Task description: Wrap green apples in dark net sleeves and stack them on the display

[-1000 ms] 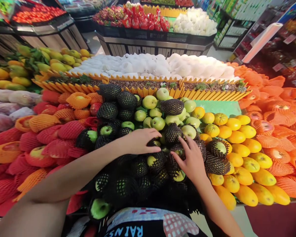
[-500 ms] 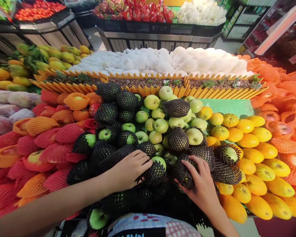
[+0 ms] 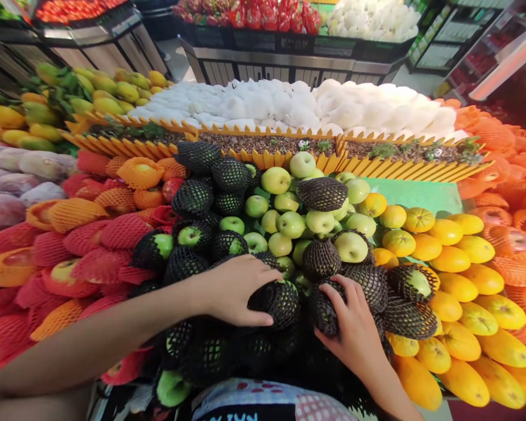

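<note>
My left hand [image 3: 239, 289] is at the near middle of the pile, its thumb spread away from its fingers. In the gap beside it sits a green apple in black foam netting [image 3: 284, 304]; the fingers reach over its left edge, and I see no firm grip. My right hand [image 3: 353, 318] curls its fingers and thumb around another black-netted apple [image 3: 324, 310], which rests among the others. Behind the hands lie bare green apples [image 3: 291, 224] and more netted ones, including a dark netted apple [image 3: 321, 258] near my right fingertips.
Yellow oranges [image 3: 458, 287] lie in rows to the right. Red and orange netted fruit [image 3: 87, 237] fills the left. A low yellow picket fence [image 3: 267, 158] crosses behind the apples, with white-wrapped fruit [image 3: 263, 108] beyond. Orange-netted fruit [image 3: 517, 234] borders the far right.
My left hand has turned, and its thumb now shows spread apart below the fingers. My right hand stays on the same netted apple. The view has shifted slightly.
</note>
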Motion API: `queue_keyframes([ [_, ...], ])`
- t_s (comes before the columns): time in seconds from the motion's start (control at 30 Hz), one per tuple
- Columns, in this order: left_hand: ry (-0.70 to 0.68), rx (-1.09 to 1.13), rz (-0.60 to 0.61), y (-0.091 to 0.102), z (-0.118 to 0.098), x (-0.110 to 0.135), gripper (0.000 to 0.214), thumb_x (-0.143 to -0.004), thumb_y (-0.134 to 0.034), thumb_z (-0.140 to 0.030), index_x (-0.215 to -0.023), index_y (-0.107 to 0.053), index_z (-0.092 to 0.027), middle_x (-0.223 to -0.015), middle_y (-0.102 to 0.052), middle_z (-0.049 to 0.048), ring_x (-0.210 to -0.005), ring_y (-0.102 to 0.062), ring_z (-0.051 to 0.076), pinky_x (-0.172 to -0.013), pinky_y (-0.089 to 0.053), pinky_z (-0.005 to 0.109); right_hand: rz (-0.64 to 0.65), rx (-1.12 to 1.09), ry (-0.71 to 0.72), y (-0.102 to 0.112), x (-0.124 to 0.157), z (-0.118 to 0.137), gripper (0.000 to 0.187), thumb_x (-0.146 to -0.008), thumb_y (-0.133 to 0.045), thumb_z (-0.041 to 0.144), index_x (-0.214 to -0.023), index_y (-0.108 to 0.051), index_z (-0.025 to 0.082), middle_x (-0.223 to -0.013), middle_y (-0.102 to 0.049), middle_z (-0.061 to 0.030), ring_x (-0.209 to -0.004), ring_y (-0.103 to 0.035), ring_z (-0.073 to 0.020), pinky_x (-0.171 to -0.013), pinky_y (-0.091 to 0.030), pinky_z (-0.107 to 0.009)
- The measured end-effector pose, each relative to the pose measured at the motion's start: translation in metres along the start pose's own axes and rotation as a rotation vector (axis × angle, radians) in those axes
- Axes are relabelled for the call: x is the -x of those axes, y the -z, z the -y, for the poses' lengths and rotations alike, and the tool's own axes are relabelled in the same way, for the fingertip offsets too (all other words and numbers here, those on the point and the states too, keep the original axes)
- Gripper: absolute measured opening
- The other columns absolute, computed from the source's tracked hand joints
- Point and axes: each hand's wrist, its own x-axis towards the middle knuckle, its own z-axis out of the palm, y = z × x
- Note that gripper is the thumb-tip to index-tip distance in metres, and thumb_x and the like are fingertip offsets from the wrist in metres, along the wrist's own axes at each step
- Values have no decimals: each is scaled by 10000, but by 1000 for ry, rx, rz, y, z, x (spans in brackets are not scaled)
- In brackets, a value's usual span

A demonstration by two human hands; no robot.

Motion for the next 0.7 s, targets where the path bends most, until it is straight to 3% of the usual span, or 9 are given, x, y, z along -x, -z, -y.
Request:
queue_keyframes([
  [0.1,87,217,-3,29,18,-24,539,-839,-624,-551,-1262,-598,-218,-1265,-691,82,-1131,-653,268,-980,-495,374,20,24,19,-2,-5,7,622,-701,-735,168,-1289,-530,173,-1357,-454,-183,-1236,-440,-390,-1000,-484,-575],
  [0.23,252,293,-282,43,39,-62,331,-906,-526,-438,-1118,-635,-207,-1166,-726,61,-1065,-671,220,-956,-511,342,-17,40,17,-3,-6,15,536,-798,-742,369,-1262,-568,167,-1332,-487,-189,-1236,-449,-389,-995,-465,-571],
  [0.33,247,280,-355,33,32,-80,292,-875,-579,-391,-1091,-634,-202,-1126,-731,63,-1043,-676,222,-925,-527,333,-30,31,4,-3,-10,17,543,-826,-707,501,-1242,-591,170,-1271,-540,-174,-1198,-473,-374,-982,-462,-555],
  [0.47,138,179,-280,7,-1,-95,456,-849,-636,-392,-1248,-570,-183,-1268,-671,105,-1142,-640,258,-985,-503,365,36,34,27,-3,-18,24,560,-820,-678,584,-1198,-628,173,-1201,-596,-154,-1161,-482,-376,-983,-440,-555],
  [0.57,238,89,-230,-9,-22,-106,608,-857,-603,-527,-1319,-529,-138,-1337,-618,172,-1222,-598,327,-1023,-474,411,92,62,101,-7,-20,35,544,-810,-673,598,-1153,-645,177,-1190,-618,-144,-1178,-476,-389,-1025,-387,-580],
  [0.7,368,67,-143,-20,-30,-119,855,-737,-656,-678,-1357,-482,-117,-1334,-617,214,-1206,-611,369,-954,-505,409,65,87,61,-13,-20,43,630,-790,-643,683,-1150,-644,166,-1177,-613,-153,-1153,-485,-388,-1009,-384,-567],
])
